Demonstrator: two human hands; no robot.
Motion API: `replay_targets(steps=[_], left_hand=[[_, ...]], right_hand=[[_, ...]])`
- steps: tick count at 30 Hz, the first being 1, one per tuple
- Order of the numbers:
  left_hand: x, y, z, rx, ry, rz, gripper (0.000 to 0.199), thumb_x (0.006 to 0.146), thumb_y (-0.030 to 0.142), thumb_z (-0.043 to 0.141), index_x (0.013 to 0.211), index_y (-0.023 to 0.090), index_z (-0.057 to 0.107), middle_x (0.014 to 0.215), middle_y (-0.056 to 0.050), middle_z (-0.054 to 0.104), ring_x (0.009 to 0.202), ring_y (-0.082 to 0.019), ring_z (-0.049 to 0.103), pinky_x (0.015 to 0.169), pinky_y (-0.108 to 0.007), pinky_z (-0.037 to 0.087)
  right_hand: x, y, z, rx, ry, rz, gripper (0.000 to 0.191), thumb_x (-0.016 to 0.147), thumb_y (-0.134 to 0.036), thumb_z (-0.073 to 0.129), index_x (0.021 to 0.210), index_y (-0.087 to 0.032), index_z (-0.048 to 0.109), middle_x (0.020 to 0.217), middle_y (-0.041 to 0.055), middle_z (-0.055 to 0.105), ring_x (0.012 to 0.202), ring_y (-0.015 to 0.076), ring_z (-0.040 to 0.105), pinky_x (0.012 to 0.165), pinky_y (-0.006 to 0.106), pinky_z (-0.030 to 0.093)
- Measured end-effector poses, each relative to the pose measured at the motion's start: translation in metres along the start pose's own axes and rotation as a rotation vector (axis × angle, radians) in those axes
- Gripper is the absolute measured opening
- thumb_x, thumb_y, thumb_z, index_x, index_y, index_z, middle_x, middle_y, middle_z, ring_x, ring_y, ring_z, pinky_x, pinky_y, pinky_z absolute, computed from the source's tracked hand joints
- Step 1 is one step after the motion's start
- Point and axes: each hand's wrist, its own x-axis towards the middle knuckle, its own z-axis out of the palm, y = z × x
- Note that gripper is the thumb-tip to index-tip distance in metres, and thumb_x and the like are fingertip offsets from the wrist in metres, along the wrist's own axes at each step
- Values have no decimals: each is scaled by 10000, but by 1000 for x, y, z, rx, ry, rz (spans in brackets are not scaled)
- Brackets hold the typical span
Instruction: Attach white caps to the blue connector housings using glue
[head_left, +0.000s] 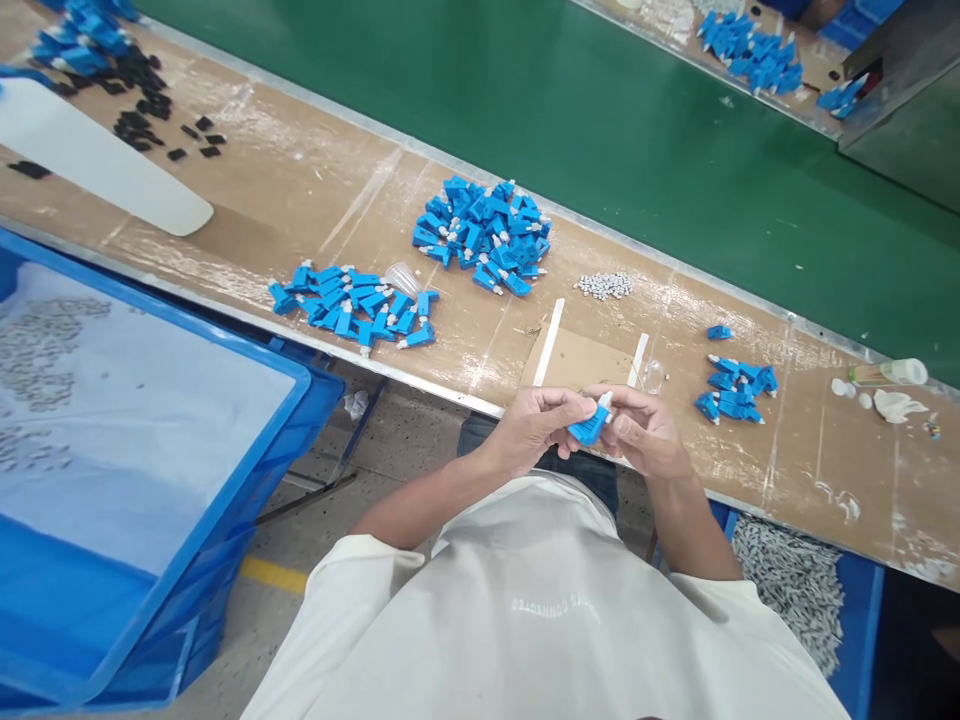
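My left hand point(536, 425) pinches a small blue plastic part with a white tip point(589, 428) between thumb and fingers, just over the bench's near edge. On the part's right side, my right hand point(645, 435) is closed, its thumb and fingers at the white end; whether it also grips some tiny piece is hidden. Behind both hands lies a cardboard sheet point(581, 360) with white strips along its sides. A small heap of tiny whitish pieces point(604, 286) sits beyond it.
Like blue parts lie in a large pile point(484, 235), a left group point(356, 305) and a right group point(739, 390). A white panel point(97, 155) juts in at left. Blue bins point(300, 400) stand below the bench. A clear bottle point(889, 372) lies far right.
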Motion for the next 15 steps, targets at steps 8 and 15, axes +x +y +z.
replay_targets(steps=[8,15], left_hand=[[2,-12,-4,90,85,51,523,571,619,874,655,148,664,518,27,590,409,-64,492,368,-179,367],[12,-15,-15,214,53,89,526,609,647,842,684,149,688,557,1,640,437,-85,522,410,-204,408]], right_hand=[[-1,23,15,183,57,-63,365,713,-513,885,826,-190,759,763,6,589,458,62,408,371,229,322],[2,38,9,217,91,-65,424,697,-513,899,971,-214,775,775,10,600,513,93,473,414,240,406]])
